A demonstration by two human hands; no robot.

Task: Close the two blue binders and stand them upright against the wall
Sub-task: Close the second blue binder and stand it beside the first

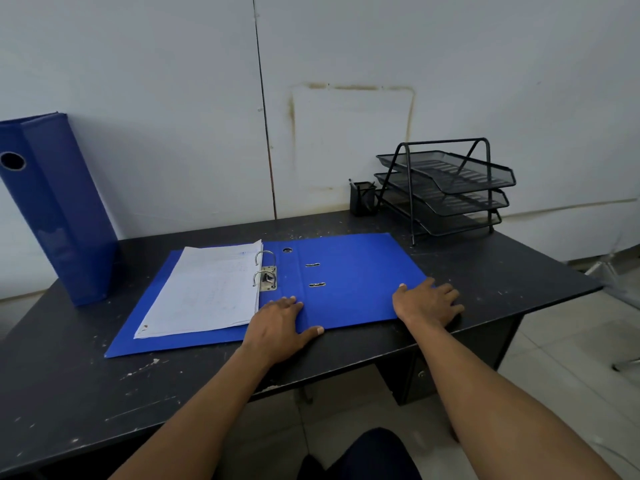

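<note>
One blue binder (59, 209) is closed and stands upright at the far left, leaning against the wall. The second blue binder (349, 271) lies open flat in the middle of the black desk (502, 271), with a stack of white paper (204, 292) on its left half and metal rings (265, 271) at the spine. My left hand (280, 323) rests flat on the binder's near edge by the spine. My right hand (427, 303) lies flat over the near right corner of the open cover, fingers spread.
A black mesh three-tier letter tray (446, 188) stands at the back right of the desk, with a black pen holder (363, 199) beside it. The white wall (173, 98) runs along the desk's back. The tiled floor shows to the right.
</note>
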